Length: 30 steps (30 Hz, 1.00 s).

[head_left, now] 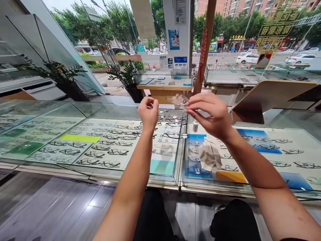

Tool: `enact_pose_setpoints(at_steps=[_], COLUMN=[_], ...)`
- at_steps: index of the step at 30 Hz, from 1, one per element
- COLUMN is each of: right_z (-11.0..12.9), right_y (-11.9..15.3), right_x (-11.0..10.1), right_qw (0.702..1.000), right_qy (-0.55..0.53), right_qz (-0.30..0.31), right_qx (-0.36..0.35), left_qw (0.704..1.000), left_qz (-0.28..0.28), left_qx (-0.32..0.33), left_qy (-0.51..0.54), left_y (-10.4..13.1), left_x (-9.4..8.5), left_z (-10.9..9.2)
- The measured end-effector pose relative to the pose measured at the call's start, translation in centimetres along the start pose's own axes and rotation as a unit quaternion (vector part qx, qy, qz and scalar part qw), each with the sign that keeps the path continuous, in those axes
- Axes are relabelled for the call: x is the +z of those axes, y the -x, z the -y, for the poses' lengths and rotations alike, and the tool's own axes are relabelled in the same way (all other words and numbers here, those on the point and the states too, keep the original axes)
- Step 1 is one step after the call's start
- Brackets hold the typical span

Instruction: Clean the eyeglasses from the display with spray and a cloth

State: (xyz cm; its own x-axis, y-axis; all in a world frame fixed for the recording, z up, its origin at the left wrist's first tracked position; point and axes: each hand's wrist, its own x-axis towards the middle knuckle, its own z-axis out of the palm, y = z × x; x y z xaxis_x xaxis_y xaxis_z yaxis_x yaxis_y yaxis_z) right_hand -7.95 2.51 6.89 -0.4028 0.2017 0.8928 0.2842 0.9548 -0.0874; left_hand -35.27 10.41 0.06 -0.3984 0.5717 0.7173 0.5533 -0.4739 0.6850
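Note:
My right hand (209, 112) pinches a small clear, crinkled piece of plastic (179, 100) between thumb and fingertips, above the glass counter. Its exact kind is hard to make out; it could be a little bag. To the left of it, my left hand (148, 112) is raised with the fingers curled in and the thumb against them. Whether anything small sits in that grip is hidden. Beneath the hands, a pair of dark-framed glasses (175, 135) lies on the counter. A small white bottle (195, 126) stands under my right hand, and a crumpled beige cloth (210, 154) lies nearer to me.
Glass display cases hold many rows of glasses (109, 164). A wooden-topped stand (273, 97) rises at the right. Potted plants (129, 80) and another display counter (164, 87) are by the window. My knees (235, 217) are close to the counter's front edge.

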Motion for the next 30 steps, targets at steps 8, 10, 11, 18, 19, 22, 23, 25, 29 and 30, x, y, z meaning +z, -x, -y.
enact_pose_setpoints(at_steps=[8, 10, 11, 18, 19, 22, 23, 25, 29, 30], right_z=[-2.2, -3.1, -3.6, -6.6, -6.9, -7.5, -7.5, -7.6, -7.3, -7.1], right_y=[3.3, 3.6, 3.7, 4.7, 4.8, 4.9, 4.9, 4.9, 4.6, 4.5], right_x=[9.2, 10.8, 11.5, 14.4, 14.6, 14.9, 15.0, 15.2, 15.3, 15.2], right_qw=[0.952, 0.92, 0.905, 0.849, 0.847, 0.841, 0.839, 0.836, 0.832, 0.831], right_qy=[0.131, 0.158, 0.167, 0.191, 0.194, 0.202, 0.203, 0.205, 0.207, 0.208], right_qz=[0.274, 0.349, 0.379, 0.476, 0.479, 0.487, 0.49, 0.495, 0.501, 0.501], right_qx=[0.045, 0.081, 0.095, 0.125, 0.125, 0.121, 0.12, 0.117, 0.12, 0.124], left_qw=[0.988, 0.987, 0.987, 0.986, 0.985, 0.978, 0.973, 0.955, 0.918, 0.912], left_qz=[0.0, 0.025, 0.038, 0.089, 0.096, 0.145, 0.175, 0.247, 0.333, 0.343], left_qx=[-0.022, -0.009, -0.001, 0.028, 0.029, 0.028, 0.032, 0.049, 0.082, 0.086], left_qy=[-0.155, -0.161, -0.157, -0.138, -0.141, -0.148, -0.149, -0.155, -0.197, -0.209], left_y=[0.2, 0.4, 0.6, 1.3, 1.3, 1.4, 1.4, 1.4, 1.5, 1.5], left_x=[-1.3, -1.1, -1.0, -0.3, -0.3, -0.3, -0.3, -0.2, 0.2, 0.4], left_z=[3.8, 3.7, 3.6, 3.3, 3.3, 3.3, 3.3, 3.3, 3.6, 3.7])
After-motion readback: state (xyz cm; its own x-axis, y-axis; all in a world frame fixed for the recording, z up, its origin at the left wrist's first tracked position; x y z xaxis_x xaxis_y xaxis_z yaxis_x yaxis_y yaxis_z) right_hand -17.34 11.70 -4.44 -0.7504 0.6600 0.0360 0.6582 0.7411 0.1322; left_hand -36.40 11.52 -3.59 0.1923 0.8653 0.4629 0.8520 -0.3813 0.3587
